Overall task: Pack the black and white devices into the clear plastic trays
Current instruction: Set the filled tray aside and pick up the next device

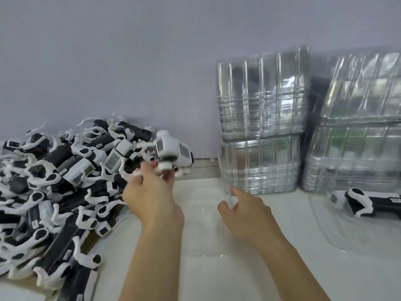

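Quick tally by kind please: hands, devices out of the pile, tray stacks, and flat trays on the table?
Hands: 2, left and right
Devices out of the pile: 2, held device and one in the right tray
Tray stacks: 4
Flat trays: 2, including the middle tray
Total: 10

Two bare forearms come up from the bottom edge, each ending in a bare hand. The left hand (152, 198) and the right hand (247, 213) wear no gloves, rings, watch or bands. No sleeve shows on either arm; both are uncovered up to the frame's edge. The nails look short and unpainted.
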Available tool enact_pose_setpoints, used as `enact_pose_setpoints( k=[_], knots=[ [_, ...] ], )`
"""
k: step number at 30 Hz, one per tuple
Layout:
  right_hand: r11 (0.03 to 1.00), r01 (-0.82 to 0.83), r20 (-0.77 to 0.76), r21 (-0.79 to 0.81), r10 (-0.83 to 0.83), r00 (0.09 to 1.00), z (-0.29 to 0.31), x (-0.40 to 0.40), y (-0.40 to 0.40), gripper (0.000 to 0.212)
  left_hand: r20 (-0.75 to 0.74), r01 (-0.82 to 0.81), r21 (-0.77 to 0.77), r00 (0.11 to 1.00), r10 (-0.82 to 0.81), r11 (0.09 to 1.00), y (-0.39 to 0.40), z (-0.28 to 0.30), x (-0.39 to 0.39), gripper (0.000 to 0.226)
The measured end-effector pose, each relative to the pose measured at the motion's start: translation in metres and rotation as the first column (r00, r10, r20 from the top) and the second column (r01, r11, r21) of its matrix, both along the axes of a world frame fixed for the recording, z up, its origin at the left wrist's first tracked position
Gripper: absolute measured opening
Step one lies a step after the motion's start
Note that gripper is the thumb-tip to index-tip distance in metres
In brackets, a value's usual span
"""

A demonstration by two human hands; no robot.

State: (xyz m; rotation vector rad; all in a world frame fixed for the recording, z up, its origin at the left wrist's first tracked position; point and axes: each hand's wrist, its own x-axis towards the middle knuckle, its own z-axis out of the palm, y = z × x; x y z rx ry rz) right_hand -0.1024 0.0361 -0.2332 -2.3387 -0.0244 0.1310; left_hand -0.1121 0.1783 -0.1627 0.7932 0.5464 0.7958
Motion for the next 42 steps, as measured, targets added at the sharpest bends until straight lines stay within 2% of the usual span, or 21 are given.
enact_pose_setpoints(
  k=[6,11,14,16,18,20,23,27,31,33,36,37,39,42],
  knots=[
    [1.000,0.025,0.012,-0.006,-0.025,1.000,-0.002,-0.002,0.002,0.059,0.040,0.108,-0.026,0.993,-0.107,0.994,0.003,-0.026,-0.026,0.024],
    [0.999,0.040,0.097,-0.011,-0.038,0.995,-0.004,0.000,-0.001,0.052,0.091,0.187,-0.062,0.979,-0.181,0.980,0.021,-0.028,-0.021,0.022],
    [0.993,0.112,0.268,-0.028,-0.101,0.958,-0.003,0.002,-0.002,0.052,0.091,0.221,-0.092,0.973,-0.213,0.971,0.023,-0.032,-0.018,0.023],
    [0.991,0.134,0.462,0.008,-0.123,0.878,0.004,0.002,0.002,0.051,0.070,0.238,-0.104,0.970,-0.232,0.966,0.022,-0.034,-0.015,0.022],
    [0.996,0.085,0.613,0.010,-0.073,0.787,0.016,0.003,0.013,0.054,0.061,0.255,-0.106,0.966,-0.250,0.961,0.021,-0.034,-0.010,0.022],
    [0.999,-0.011,0.666,-0.032,0.030,0.746,0.026,0.009,0.027,0.064,0.068,0.270,-0.093,0.962,-0.264,0.958,0.020,-0.032,-0.008,0.023],
    [0.984,-0.132,0.648,-0.116,0.176,0.741,0.038,0.022,0.057,0.070,0.075,0.300,-0.042,0.952,-0.297,0.953,0.019,-0.030,-0.009,0.025],
    [0.984,-0.174,0.651,-0.028,0.150,0.744,0.028,0.026,0.072,0.064,0.064,0.378,-0.005,0.924,-0.377,0.926,0.024,-0.029,-0.010,0.024],
    [0.966,-0.245,0.638,0.083,0.138,0.758,0.021,0.032,0.059,0.056,-0.001,0.478,0.157,0.875,-0.484,0.864,0.029,-0.032,-0.008,0.028],
    [0.950,-0.270,0.639,0.158,0.110,0.762,0.024,0.035,0.054,0.049,-0.022,0.477,0.261,0.872,-0.489,0.839,0.031,-0.030,-0.008,0.034],
    [0.941,-0.264,0.645,0.213,0.068,0.762,0.026,0.039,0.047,0.037,-0.066,0.367,0.364,0.927,-0.369,0.856,0.044,-0.031,-0.007,0.040],
    [0.937,-0.261,0.640,0.230,0.056,0.766,0.027,0.040,0.045,0.034,-0.099,0.316,0.419,0.948,-0.304,0.851,0.052,-0.034,-0.007,0.036],
    [0.936,-0.261,0.633,0.236,0.056,0.772,0.029,0.040,0.040,0.034,-0.187,0.262,0.549,0.964,-0.189,0.794,0.069,-0.041,-0.007,0.019],
    [0.930,-0.276,0.558,0.242,0.099,0.824,0.029,0.040,0.036,0.044,-0.362,0.380,0.648,0.916,-0.172,0.660,0.084,-0.054,-0.006,0.019]
  ],
)
